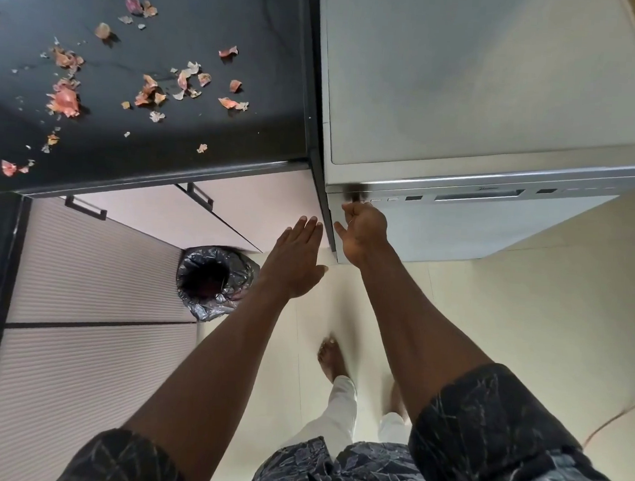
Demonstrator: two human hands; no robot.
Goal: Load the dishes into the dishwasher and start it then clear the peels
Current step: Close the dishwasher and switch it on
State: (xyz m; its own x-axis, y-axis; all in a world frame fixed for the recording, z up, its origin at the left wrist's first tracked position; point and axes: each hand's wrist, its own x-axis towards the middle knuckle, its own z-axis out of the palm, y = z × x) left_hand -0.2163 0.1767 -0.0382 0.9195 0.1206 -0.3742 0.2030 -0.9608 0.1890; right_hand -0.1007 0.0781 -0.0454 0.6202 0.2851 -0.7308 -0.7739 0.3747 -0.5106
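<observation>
The right hand [363, 232], fingers curled and holding nothing, is up at the left end of the shut dishwasher's [495, 229] panel, the left hand [298, 256] flat and empty beside it, with peels [147, 88] scattered on the counter [218, 130] up to their left.

Pink and orange peels [63, 100] dot the black countertop [210, 18]. The dishwasher [467, 82] is pale silver-grey. The cabinet doors [258, 203] are pale pink with black handles [86, 207]. The bin liner [213, 282] is glossy black and the floor [527, 309] cream. The sleeves [483, 417] are dark navy with white crackle lines, the trousers [335, 416] white.
</observation>
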